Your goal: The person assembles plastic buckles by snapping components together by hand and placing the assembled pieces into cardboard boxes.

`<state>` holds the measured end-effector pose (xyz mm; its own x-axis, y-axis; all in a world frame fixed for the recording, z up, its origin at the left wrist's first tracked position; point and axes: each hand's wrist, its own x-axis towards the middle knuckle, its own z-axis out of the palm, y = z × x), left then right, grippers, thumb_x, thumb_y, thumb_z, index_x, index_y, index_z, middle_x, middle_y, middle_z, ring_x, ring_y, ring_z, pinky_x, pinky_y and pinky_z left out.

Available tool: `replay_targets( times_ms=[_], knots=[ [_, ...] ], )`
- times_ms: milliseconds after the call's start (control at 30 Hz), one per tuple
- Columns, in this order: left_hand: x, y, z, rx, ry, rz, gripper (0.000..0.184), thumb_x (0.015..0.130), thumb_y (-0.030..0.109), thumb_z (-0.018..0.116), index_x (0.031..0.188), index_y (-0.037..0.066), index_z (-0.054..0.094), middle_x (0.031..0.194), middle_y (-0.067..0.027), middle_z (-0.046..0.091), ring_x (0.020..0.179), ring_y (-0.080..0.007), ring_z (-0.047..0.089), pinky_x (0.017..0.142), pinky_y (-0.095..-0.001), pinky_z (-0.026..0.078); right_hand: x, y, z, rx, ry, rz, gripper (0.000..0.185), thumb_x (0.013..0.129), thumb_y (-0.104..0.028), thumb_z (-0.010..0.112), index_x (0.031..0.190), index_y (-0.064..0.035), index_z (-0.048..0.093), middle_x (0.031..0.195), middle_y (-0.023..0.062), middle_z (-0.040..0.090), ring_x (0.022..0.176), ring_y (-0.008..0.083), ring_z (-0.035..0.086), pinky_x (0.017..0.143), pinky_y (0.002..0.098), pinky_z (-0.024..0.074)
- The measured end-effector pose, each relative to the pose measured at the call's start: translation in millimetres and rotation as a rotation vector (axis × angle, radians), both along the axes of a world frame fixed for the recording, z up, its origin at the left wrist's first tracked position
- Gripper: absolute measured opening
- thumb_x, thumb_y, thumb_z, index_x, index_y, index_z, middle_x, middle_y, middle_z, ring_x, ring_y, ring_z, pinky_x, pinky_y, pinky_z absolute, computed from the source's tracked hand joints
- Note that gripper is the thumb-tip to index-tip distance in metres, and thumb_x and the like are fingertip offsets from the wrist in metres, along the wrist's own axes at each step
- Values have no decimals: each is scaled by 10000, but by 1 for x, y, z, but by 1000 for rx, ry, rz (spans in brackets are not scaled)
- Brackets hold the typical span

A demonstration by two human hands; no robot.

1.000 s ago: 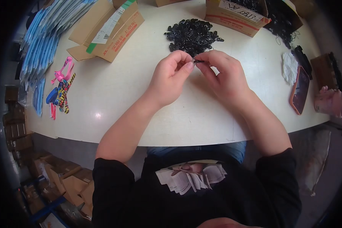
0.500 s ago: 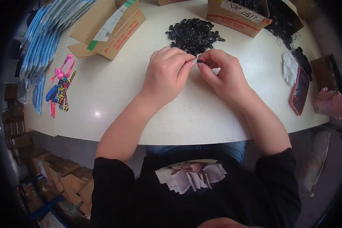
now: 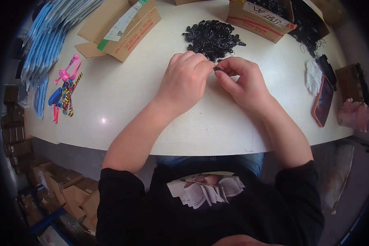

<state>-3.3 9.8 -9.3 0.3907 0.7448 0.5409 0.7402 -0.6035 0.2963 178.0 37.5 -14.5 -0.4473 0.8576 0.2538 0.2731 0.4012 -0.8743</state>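
Over the white table, just in front of a pile of small black clips or buckles (image 3: 213, 39), my two hands meet at the fingertips. My right hand (image 3: 245, 78) pinches a small black piece (image 3: 217, 69) between thumb and forefinger. Its exact kind is too small to make out, though it resembles the pieces in the pile. My left hand (image 3: 185, 80) is closed, back of the hand up, with its fingertips against the same spot. Whatever lies under its fingers is hidden.
An open cardboard box (image 3: 131, 35) stands back left, and another box (image 3: 260, 18) holding black pieces stands back right. Blue plastic packets (image 3: 45, 49) are stacked at far left near colourful straps (image 3: 67, 94). A phone (image 3: 323, 100) and crumpled tissue (image 3: 313, 78) lie right.
My left hand has turned slightly, so its thumb is now hidden beneath the fingers. The right hand keeps its pinch on the black piece. The camera view has shifted a little.
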Motion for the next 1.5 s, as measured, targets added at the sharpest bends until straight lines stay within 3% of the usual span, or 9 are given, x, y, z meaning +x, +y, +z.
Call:
replay_targets(
  times_ms=[233,533,833,1000,1300,1500],
  knots=[
    [4,-1,-4,-28,-67,62,67,809,11,577,864,-3,612,825,-122,604,807,-304,575,748,-402,438,-1,-2,2,15,-41,-2,129,806,-77,686,867,20,627,765,124,651,673,192,645,633,294,517],
    [7,-2,-4,-149,-134,119,65,843,23,556,880,-15,593,787,-143,582,780,-326,563,725,-427,444,-2,-1,-1,272,-123,-37,107,769,-62,700,846,-8,649,799,144,653,700,297,636,633,355,514],
    [5,2,-6,-41,-187,56,127,810,43,647,934,16,638,835,-82,631,825,-253,597,795,-363,440,0,3,-3,324,-51,-72,139,784,-58,692,913,-9,676,829,141,663,727,305,642,655,354,517],
    [2,3,-5,-26,-179,49,105,811,58,658,907,26,631,805,-71,626,802,-246,593,782,-354,431,-1,-1,0,184,-39,-140,115,791,-65,694,887,-9,667,823,136,658,735,294,640,650,351,511],
    [4,0,-1,-130,-124,70,92,866,109,591,907,28,576,832,-84,599,811,-277,565,785,-388,408,0,2,0,304,-57,-87,97,781,-51,691,858,-13,646,797,129,634,720,297,621,636,359,499],
    [5,2,-2,-138,-136,47,99,884,111,558,845,23,535,769,-117,548,757,-324,531,704,-414,403,-1,1,0,329,-69,-63,86,774,-37,685,845,-15,641,785,126,625,717,299,615,635,360,499]
  ],
)
